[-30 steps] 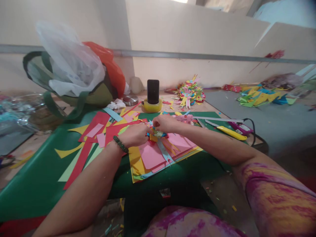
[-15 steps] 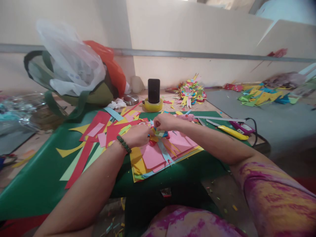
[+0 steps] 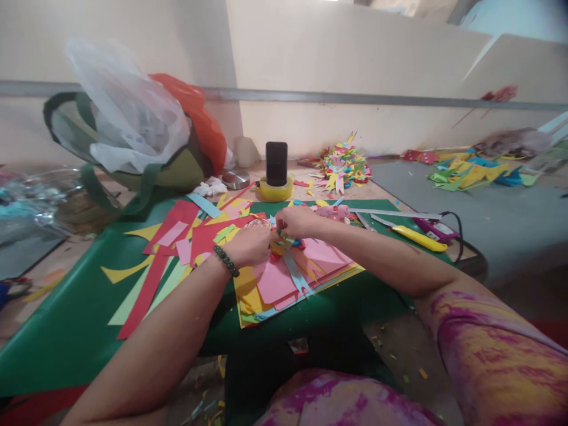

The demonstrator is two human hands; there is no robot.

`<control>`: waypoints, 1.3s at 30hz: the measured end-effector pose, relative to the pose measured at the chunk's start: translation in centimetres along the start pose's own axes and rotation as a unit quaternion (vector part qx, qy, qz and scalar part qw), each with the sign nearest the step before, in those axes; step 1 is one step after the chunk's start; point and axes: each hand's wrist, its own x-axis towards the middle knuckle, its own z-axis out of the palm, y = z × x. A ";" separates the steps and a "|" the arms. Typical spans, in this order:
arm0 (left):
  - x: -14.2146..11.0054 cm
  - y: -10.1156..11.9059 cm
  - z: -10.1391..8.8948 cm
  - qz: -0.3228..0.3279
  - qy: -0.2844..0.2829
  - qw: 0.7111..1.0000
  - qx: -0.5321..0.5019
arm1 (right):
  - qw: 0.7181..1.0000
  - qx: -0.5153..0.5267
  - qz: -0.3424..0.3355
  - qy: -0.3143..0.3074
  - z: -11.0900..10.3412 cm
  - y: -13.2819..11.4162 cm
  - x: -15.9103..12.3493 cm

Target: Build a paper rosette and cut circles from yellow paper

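1. So the left hand point(image 3: 254, 244) is curled in at the left side of the paper cluster point(image 3: 288, 242). Its fingertips are hidden, so I can't tell if it's gripping. Green beaded bracelet point(image 3: 226, 260) on that wrist.
2. Right hand point(image 3: 295, 222) comes in from the other side, thumb and fingers pinched on the cluster's upper part. Can't make out which strip.
3. The cluster itself is at the top of some pink sheets point(image 3: 277, 284), mid-bench, well in from the front edge. Light blue and yellow strips trail from it toward that edge.
4. Pink glue gun point(image 3: 332, 212) is just past the right forearm, with a yellow cutter point(image 3: 419, 238) lying nearer the bench's right edge, blade pointing left.
5. Toward the back edge: a dark phone point(image 3: 276, 163) upright at a yellow tape roll point(image 3: 274, 190), plus a colourful paper pile point(image 3: 344, 165) to its right.
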 end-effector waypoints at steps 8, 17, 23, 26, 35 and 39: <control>0.3 0.2 0.3 0.005 -0.005 1.000 0.007 | 1.000 -0.006 0.001 0.024 -0.5 -0.3 -0.6; -0.2 -1.3 -0.6 -0.018 0.062 0.997 -0.038 | 0.999 -0.025 0.015 0.040 -2.4 -0.7 -4.1; -0.1 -1.6 -0.5 -0.028 0.060 0.997 -0.043 | 0.998 -0.060 0.000 -0.019 -0.4 -1.5 -4.3; 0.0 -1.5 -0.3 -0.026 0.063 0.997 -0.045 | 0.997 -0.058 0.002 -0.045 -0.2 -1.8 -4.2; -0.1 -1.6 -0.7 -0.055 0.077 0.995 -0.041 | 0.998 -0.050 0.000 -0.042 -0.4 -1.4 -4.0; -0.1 -1.6 -0.8 -0.081 0.081 0.992 -0.045 | 1.000 -0.025 0.011 0.010 -1.2 -1.0 -4.5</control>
